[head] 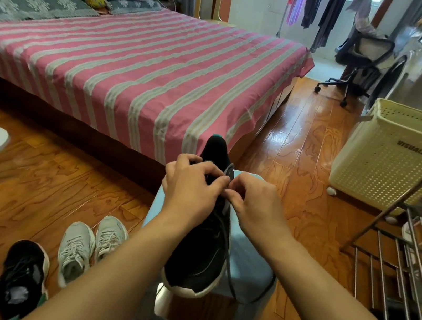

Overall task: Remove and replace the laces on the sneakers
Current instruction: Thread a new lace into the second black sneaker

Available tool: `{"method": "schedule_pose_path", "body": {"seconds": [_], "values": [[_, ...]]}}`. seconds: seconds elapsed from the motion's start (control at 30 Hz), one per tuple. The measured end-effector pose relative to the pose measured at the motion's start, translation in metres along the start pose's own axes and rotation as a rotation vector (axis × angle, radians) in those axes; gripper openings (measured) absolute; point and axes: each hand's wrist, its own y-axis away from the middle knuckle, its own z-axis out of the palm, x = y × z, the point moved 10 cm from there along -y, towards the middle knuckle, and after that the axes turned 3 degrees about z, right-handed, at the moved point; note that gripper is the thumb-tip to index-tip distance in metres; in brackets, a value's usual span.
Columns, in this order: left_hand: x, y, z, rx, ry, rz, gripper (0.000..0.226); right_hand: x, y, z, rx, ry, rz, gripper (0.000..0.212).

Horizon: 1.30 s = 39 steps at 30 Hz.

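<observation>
A black sneaker (200,257) with a white sole lies on a light blue stool (252,260), toe toward me and heel toward the bed. My left hand (190,184) grips the shoe's upper near the eyelets, fingers curled. My right hand (253,205) pinches the dark lace right beside the left fingertips. The loose dark lace (231,271) trails down the shoe's right side and loops over the stool's front. Where the lace sits in the eyelets is hidden under my fingers.
On the floor at the left stand a second black sneaker (21,279) and a pair of grey-white sneakers (93,243). A pink striped bed (135,70) lies ahead. At the right are a cream laundry basket (395,158) and a metal rack (409,260).
</observation>
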Motion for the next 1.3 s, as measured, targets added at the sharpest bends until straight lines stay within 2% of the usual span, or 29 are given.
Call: {"method": "schedule_pose_path", "body": {"seconds": [0.07,0.17,0.23,0.3,0.33,0.43,0.47,0.5,0.53,0.57,0.6,0.63,0.7,0.77,0.83,0.87,0.9,0.97,1.1,1.13,1.17,1.2,1.27,1.3], "values": [[0.006,0.000,-0.001,0.049,-0.033,0.012,0.013,0.000,-0.004,-0.003,-0.012,-0.012,-0.020,0.017],[0.011,0.000,-0.004,0.095,-0.024,0.032,0.016,-0.004,-0.006,0.005,-0.141,-0.062,-0.057,0.043],[0.011,-0.004,-0.020,0.173,0.064,0.095,0.015,-0.001,-0.006,0.012,-0.232,-0.063,-0.065,0.041],[-0.001,-0.010,-0.065,0.384,0.266,0.125,0.016,0.008,-0.006,0.011,-0.254,-0.039,-0.048,0.053],[-0.021,-0.012,-0.095,0.534,0.370,0.078,0.016,0.011,-0.004,0.010,-0.267,-0.019,-0.030,0.063],[-0.116,0.012,-0.173,1.043,0.605,-0.252,0.010,0.008,-0.001,0.011,-0.308,0.003,-0.014,0.077],[-0.148,0.023,-0.180,1.109,0.647,-0.385,0.008,0.005,-0.001,0.012,-0.308,0.006,-0.018,0.077],[-0.176,0.026,-0.175,1.065,0.644,-0.529,0.009,0.002,-0.001,0.013,-0.296,0.004,-0.021,0.075],[-0.194,0.024,-0.167,0.929,0.523,-0.650,0.013,-0.001,-0.002,0.013,-0.276,-0.013,-0.018,0.072],[-0.200,0.018,-0.157,0.745,0.322,-0.696,0.020,-0.002,-0.002,0.012,-0.257,-0.046,-0.008,0.069],[-0.192,0.010,-0.147,0.596,0.123,-0.636,0.029,-0.001,-0.003,0.011,-0.248,-0.085,0.010,0.069],[-0.170,-0.001,-0.135,0.477,-0.012,-0.472,0.038,0.001,-0.003,0.011,-0.248,-0.113,0.035,0.069],[-0.108,-0.015,-0.100,0.253,-0.009,-0.083,0.043,0.003,-0.003,0.011,-0.256,-0.118,0.061,0.071],[-0.070,-0.008,-0.055,-0.022,0.092,0.021,0.037,0.001,-0.003,0.010,-0.255,-0.109,0.058,0.069],[-0.054,0.003,-0.027,-0.161,-0.026,0.088,0.026,0.000,-0.004,0.011,-0.252,-0.095,0.052,0.066],[-0.048,0.006,-0.025,-0.148,-0.056,0.124,0.014,-0.001,-0.004,0.011,-0.249,-0.077,0.049,0.065],[-0.046,0.005,-0.030,-0.114,-0.059,0.156,0.011,-0.001,-0.003,0.012,-0.247,-0.048,0.044,0.064],[-0.047,-0.003,-0.059,0.029,-0.012,0.172,0.022,-0.001,-0.005,0.012,-0.235,0.020,0.022,0.060],[-0.092,-0.005,-0.161,0.574,0.341,0.022,0.025,-0.003,-0.008,0.009,-0.199,0.068,-0.025,0.058],[-0.111,0.002,-0.176,0.670,0.338,-0.047,0.025,-0.007,-0.007,0.010,-0.211,0.070,-0.047,0.058],[-0.128,0.006,-0.181,0.701,0.297,-0.119,0.025,-0.011,-0.005,0.012,-0.225,0.076,-0.061,0.055],[-0.140,0.007,-0.178,0.668,0.234,-0.182,0.025,-0.015,-0.005,0.014,-0.229,0.090,-0.066,0.050],[-0.156,-0.002,-0.155,0.440,0.047,-0.265,0.019,-0.018,-0.006,0.011,-0.195,0.116,-0.039,0.042],[-0.157,-0.004,-0.139,0.297,-0.098,-0.298,0.012,-0.019,-0.006,0.009,-0.177,0.121,-0.019,0.045]]}}
